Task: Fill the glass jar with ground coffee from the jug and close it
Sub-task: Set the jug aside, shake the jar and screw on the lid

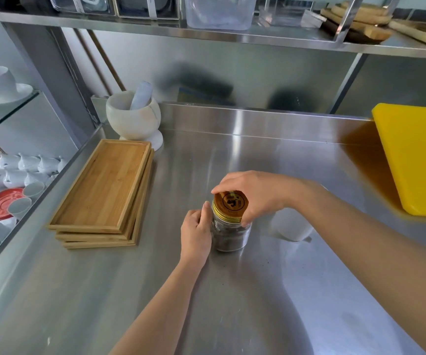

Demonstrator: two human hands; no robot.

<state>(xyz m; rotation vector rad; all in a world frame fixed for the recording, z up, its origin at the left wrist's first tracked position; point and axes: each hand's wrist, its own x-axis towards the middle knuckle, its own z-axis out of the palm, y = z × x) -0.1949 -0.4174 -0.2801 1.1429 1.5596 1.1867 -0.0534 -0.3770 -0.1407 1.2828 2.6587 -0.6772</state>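
Fingers (245,221) of the right hand (255,193) are curling around the gold lid (228,204) from above, sitting on the upright glass jar (229,237). Her left hand (196,234) is gripping its side on the steel counter (232,303).

Stainless steel bench (232,303), brushed, raised lip along the far edge. Glass jar (231,237) upright near centre, dark grounds inside, gold lid (229,204) on top. White jug (292,226) at 3 o'clock, just beside the jar. Stack of wooden trays (104,193) at 9 o'clock. Stone mortar (135,119) at 11 o'clock, far corner. Yellow board (417,160) at 2 o'clock. Few dark specks on the steel near the jar.
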